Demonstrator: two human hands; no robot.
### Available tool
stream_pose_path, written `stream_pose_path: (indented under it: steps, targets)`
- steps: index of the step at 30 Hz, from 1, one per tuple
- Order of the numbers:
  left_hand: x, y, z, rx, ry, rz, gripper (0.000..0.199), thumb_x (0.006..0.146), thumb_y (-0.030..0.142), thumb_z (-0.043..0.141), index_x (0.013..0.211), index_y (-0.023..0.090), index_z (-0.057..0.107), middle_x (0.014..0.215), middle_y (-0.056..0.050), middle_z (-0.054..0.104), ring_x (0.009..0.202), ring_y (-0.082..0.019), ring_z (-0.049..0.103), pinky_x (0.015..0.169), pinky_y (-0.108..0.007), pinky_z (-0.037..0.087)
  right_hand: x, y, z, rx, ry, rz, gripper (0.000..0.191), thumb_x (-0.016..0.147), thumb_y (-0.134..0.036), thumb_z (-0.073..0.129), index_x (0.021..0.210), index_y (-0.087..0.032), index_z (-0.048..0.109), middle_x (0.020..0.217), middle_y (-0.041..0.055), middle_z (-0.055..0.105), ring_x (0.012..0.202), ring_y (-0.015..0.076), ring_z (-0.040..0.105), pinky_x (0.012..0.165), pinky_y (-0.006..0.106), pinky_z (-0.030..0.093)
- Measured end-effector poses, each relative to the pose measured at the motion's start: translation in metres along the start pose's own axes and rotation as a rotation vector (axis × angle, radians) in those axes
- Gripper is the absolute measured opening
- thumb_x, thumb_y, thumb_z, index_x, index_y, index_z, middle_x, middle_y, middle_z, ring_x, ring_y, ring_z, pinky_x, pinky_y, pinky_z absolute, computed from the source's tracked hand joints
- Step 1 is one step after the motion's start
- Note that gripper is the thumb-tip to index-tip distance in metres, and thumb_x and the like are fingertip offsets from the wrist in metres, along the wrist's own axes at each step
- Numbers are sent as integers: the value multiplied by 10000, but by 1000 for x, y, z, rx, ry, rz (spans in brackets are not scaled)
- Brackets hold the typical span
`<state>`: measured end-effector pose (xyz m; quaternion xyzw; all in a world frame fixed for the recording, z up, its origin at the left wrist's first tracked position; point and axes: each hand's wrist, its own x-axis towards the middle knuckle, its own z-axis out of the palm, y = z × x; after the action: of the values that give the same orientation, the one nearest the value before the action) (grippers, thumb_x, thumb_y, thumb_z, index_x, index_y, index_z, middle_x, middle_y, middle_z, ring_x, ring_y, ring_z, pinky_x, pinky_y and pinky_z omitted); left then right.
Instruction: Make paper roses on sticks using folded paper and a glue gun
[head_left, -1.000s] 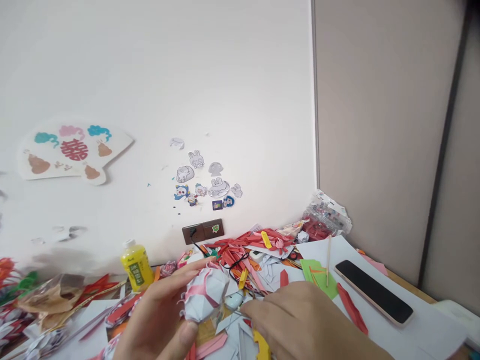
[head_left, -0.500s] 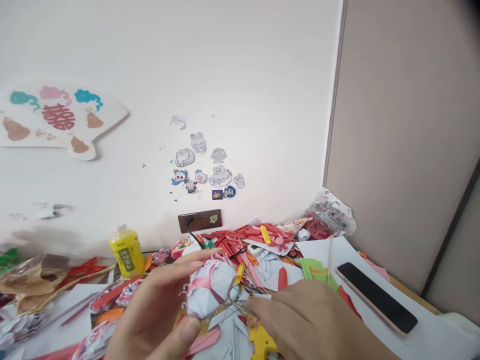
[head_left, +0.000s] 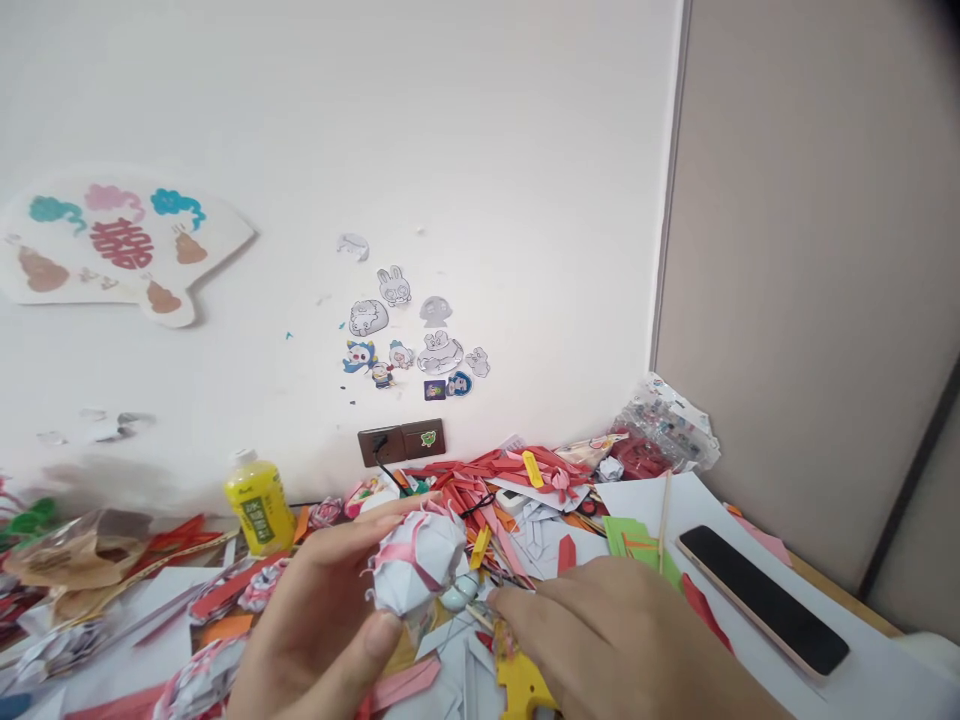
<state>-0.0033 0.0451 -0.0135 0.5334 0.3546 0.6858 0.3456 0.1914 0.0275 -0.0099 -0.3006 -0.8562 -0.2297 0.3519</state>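
Pink-and-white paper ball (head_left: 418, 563) inside left grip (head_left: 311, 615), left of right grip (head_left: 615, 635).

One head-worn camera, close above the near side of the desk (head_left: 847, 598), looks forward and slightly down, facing mostly the far wall (head_left: 510, 180).

White faceted folded-paper ball (head_left: 421, 562) with pink bands, held up before us, curled tips facing our left, notched yellow plastic piece (head_left: 517, 680) lower right of it, partly hidden from us
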Motion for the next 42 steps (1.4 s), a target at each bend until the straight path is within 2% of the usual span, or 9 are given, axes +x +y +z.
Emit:
stream_pose_path:
  steps: [5, 9, 16, 24, 27, 30, 33, 39, 42]
  targets:
    - [2, -2, -2, 17, -98, 56, 272, 704, 368, 722, 964, 316, 663, 1071, -18, 704, 1005, -219, 651, 758, -195, 550, -2, -1, -9, 7, -8, 52, 187, 871, -175, 442, 923, -138, 618, 603, 21, 625, 479, 161, 519, 448, 292, 291]
    - [2, 1, -2, 42, -155, 82, 238, 742, 368, 690, 974, 321, 657, 1103, -30, 690, 1046, -239, 632, 736, -208, 552, -3, -1, -10, -13, 8, 27, 213, 884, -164, 408, 930, -136, 615, 618, 29, 632, 488, 156, 507, 459, 290, 277]
    - [0, 5, -2, 60, -162, 90, 233, 766, 341, 673, 997, 323, 647, 1131, -23, 675, 1084, -225, 610, 748, -187, 537, 0, -1, -6, 27, -48, 35, 218, 869, -233, 456, 941, -120, 628, 590, 25, 604, 462, 165, 478, 439, 301, 213]
    - [5, 3, -4, 79, -208, 103, 225, 758, 352, 680, 983, 340, 666, 1029, -11, 710, 959, -178, 665, 748, -175, 539, -1, 3, -8, -2, 22, 25, 329, 871, -67, 315, 870, -146, 635, 591, 24, 633, 458, 165, 523, 432, 294, 254]
    - [2, 7, 3, 25, -179, 68, 222, 733, 356, 707, 953, 341, 683, 1025, -2, 712, 956, -175, 662, 749, -171, 533, -3, 5, -11, -33, 47, -6, 353, 873, -44, 300, 905, -142, 638, 593, 18, 635, 472, 161, 538, 434, 290, 286]
    - [-5, 13, 16, -76, -68, 14, 227, 684, 386, 745, 896, 319, 699, 1013, 9, 707, 921, -163, 657, 725, -162, 527, -2, 5, -18, -56, 32, -22, 334, 871, -53, 324, 963, -134, 635, 610, 13, 645, 480, 150, 544, 438, 279, 322]
    - [-11, 21, 29, -94, -10, -32, 233, 687, 374, 747, 902, 305, 689, 1000, 9, 705, 886, -150, 650, 698, -157, 518, 0, 4, -27, -46, -14, -1, 344, 876, -47, 313, 903, -133, 645, 650, 33, 675, 467, 134, 539, 444, 260, 353]
    - [-18, 27, 46, -88, -72, 20, 243, 764, 343, 685, 1000, 291, 660, 1019, -23, 690, 951, -167, 635, 790, -219, 511, -8, 13, -38, 49, 15, 91, 364, 853, -53, 307, 977, -135, 639, 697, 47, 693, 468, 141, 565, 435, 245, 418]
    - [-18, 27, 49, -101, -33, 40, 232, 748, 355, 699, 970, 291, 675, 1011, -12, 690, 967, -158, 626, 800, -195, 498, -14, 15, -39, 39, -10, 111, 352, 844, -64, 334, 1020, -154, 625, 740, 47, 700, 497, 149, 584, 450, 251, 438]
